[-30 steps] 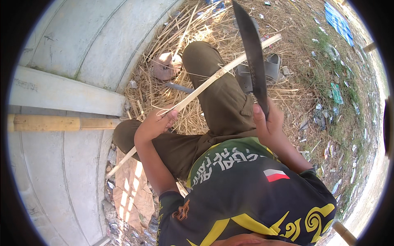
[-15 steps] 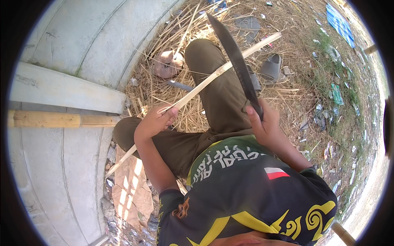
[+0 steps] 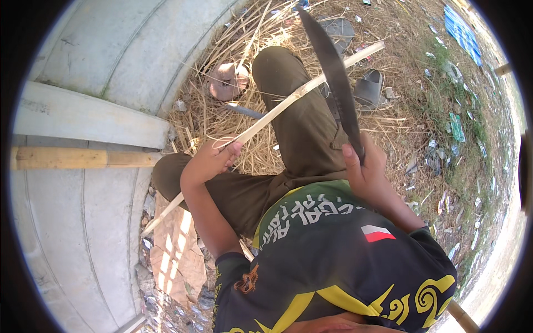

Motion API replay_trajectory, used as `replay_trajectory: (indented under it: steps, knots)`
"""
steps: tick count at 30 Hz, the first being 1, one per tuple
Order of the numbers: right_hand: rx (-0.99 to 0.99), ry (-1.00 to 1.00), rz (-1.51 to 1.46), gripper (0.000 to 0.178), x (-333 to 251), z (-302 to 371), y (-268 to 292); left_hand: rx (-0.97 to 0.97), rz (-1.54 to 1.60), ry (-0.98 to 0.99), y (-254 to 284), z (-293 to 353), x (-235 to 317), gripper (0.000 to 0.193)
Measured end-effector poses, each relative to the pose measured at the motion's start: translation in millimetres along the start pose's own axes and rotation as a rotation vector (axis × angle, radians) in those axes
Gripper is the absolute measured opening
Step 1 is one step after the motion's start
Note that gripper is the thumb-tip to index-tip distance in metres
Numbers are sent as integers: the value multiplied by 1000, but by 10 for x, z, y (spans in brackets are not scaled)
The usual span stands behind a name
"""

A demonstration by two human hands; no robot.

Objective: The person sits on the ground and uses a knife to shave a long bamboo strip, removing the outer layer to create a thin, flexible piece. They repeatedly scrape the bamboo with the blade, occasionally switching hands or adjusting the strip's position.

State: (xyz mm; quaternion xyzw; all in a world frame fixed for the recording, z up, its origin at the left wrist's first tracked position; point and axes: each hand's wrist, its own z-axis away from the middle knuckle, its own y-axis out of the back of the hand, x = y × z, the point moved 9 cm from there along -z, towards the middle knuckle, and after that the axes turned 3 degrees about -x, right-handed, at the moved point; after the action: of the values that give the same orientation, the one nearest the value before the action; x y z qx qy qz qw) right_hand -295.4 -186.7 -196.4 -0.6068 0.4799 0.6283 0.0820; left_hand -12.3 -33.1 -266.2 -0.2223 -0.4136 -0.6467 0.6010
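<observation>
Pinching a long, pale, flat wooden strip (image 3: 286, 102), the left hand (image 3: 210, 161) had it slanting over the brown-trousered leg (image 3: 300, 134), while the right hand (image 3: 366, 162) gripped a dark, curved metal machete (image 3: 335, 72)! The strip looked largely smooth, one thin, pale, curling sliver (image 3: 218, 139) not yet off.

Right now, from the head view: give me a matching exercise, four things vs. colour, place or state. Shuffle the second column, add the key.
Things
1. Knife
2. Strip
3. Block
4. Sheet

Place, colour or state
A. Round, amid the straw
B. In the left hand, crossing a leg in view
C. Blue and white, at the upper right
D. Dark-bladed, in the right hand

Pairs: 1-D, 2-B, 3-A, 4-C
</observation>
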Motion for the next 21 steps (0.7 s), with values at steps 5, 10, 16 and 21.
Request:
replay_trajectory:
  steps: [5,10,16,21]
  knots:
    - [-206,-208,201,33,518,-94,-368,63,-12,7,5,-11,28,35]
    - [-168,-115,71,30,106,-118,-225,110,-116,-154,70,-8,107,28]
    - [61,-41,-132,27,283,6,-52,511,-591,-328,-18,205,347,19]
    - [-245,-218,45,35,494,-71,-317,708,-792,-363,-106,364,439,16]
